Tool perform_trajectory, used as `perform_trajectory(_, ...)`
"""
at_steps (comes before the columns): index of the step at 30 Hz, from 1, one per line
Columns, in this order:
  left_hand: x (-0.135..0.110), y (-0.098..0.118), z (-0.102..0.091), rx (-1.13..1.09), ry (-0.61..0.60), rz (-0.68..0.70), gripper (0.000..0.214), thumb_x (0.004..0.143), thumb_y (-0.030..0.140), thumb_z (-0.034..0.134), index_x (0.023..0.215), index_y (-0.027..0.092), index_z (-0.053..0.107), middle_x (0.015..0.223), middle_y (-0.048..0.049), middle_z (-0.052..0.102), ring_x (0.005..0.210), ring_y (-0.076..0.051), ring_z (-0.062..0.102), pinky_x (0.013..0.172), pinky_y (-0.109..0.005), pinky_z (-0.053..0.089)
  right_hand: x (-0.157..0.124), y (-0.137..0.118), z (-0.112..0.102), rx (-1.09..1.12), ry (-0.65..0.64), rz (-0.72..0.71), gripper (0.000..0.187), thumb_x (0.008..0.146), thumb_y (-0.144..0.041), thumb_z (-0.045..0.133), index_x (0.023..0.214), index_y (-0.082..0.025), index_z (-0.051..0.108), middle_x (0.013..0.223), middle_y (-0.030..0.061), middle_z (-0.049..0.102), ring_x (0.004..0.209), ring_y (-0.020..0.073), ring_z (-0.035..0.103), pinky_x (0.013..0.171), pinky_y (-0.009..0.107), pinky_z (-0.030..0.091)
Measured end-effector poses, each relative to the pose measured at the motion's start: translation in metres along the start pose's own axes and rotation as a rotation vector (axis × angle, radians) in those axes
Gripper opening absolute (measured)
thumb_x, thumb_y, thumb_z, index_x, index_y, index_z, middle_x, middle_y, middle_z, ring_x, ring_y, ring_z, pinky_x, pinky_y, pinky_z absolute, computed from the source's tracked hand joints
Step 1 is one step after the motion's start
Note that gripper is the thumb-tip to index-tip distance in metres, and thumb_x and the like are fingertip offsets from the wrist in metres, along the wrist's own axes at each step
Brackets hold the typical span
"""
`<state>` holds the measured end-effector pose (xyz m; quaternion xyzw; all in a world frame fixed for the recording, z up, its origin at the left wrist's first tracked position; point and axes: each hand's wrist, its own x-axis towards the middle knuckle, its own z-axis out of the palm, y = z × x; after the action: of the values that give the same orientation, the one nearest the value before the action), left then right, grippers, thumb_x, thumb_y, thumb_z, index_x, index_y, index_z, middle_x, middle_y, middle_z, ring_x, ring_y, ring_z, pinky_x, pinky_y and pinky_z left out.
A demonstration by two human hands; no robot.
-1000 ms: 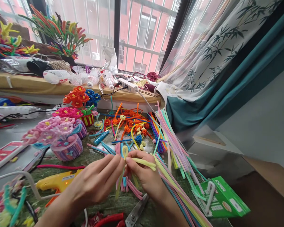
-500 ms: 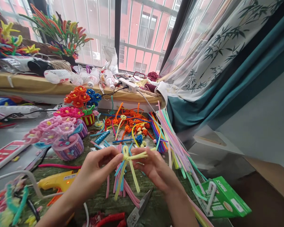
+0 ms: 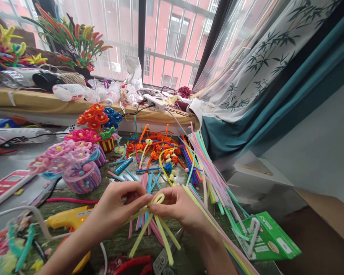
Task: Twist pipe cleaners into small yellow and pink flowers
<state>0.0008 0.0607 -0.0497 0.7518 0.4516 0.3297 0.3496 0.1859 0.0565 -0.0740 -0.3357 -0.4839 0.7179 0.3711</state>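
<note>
My left hand [image 3: 119, 208] and my right hand [image 3: 179, 208] meet over the table, both pinched on pale yellow pipe cleaners [image 3: 156, 223]. A small loop of the yellow stems sticks up between my fingertips, and their loose ends fan downward toward me. Under them lie short pink and blue stem pieces [image 3: 147, 183]. Scissors [image 3: 164, 259] lie on the table just below my right wrist.
A long bundle of pastel pipe cleaners [image 3: 210, 172] runs along the right. A yellow glue gun [image 3: 70, 219] lies left, beside pink flower baskets [image 3: 77, 168]. A green box [image 3: 271, 238] sits at the right edge. Orange flower pieces [image 3: 157, 147] lie behind, below a cluttered windowsill [image 3: 60, 103].
The yellow stems have been turned and lowered: the loop now points up and right between my fingertips, and the loose ends hang further down toward me.
</note>
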Motion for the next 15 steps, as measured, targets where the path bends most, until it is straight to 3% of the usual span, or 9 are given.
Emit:
perform_trajectory(4,0.001,-0.006,-0.007,-0.138,0.028,-0.055,0.035,0.085,0.041,0.056,0.063,0.016,0.067,0.052,0.0018,0.052,0.049,-0.011,0.042,0.044,-0.019,0.032,-0.001,-0.002,-0.003,0.007,0.113,-0.074,0.03,0.061,-0.038,0.084,0.067,-0.013,0.069,0.066,-0.0002,0.066,0.059,0.0108,0.057,0.062,0.022,0.045)
perform_trajectory(6,0.001,-0.008,-0.011,-0.224,0.072,-0.045,0.02,0.082,0.036,0.063,0.083,0.018,0.073,0.068,-0.0011,0.065,0.063,-0.014,0.055,0.055,-0.019,0.043,-0.001,-0.003,-0.005,0.05,0.149,-0.146,0.029,0.063,-0.038,0.084,0.066,-0.013,0.07,0.068,0.0006,0.067,0.061,0.0116,0.058,0.062,0.023,0.046)
perform_trajectory(9,0.0,-0.005,-0.013,-0.455,-0.035,-0.052,0.023,0.075,0.028,0.072,0.098,0.023,0.073,0.078,-0.0019,0.071,0.072,-0.018,0.064,0.067,-0.023,0.051,-0.001,-0.003,-0.005,0.142,0.154,-0.238,0.025,0.066,-0.036,0.082,0.068,-0.014,0.071,0.066,0.0001,0.065,0.06,0.0118,0.059,0.059,0.022,0.048)
perform_trajectory(15,-0.005,0.002,0.0,-0.591,-0.017,0.051,0.007,0.072,0.021,0.076,0.076,0.026,0.079,0.069,-0.0022,0.074,0.064,-0.017,0.067,0.059,-0.022,0.053,-0.003,-0.005,0.004,0.239,0.121,-0.246,0.023,0.069,-0.033,0.081,0.068,-0.013,0.072,0.063,0.0002,0.065,0.054,0.0095,0.058,0.055,0.019,0.047)
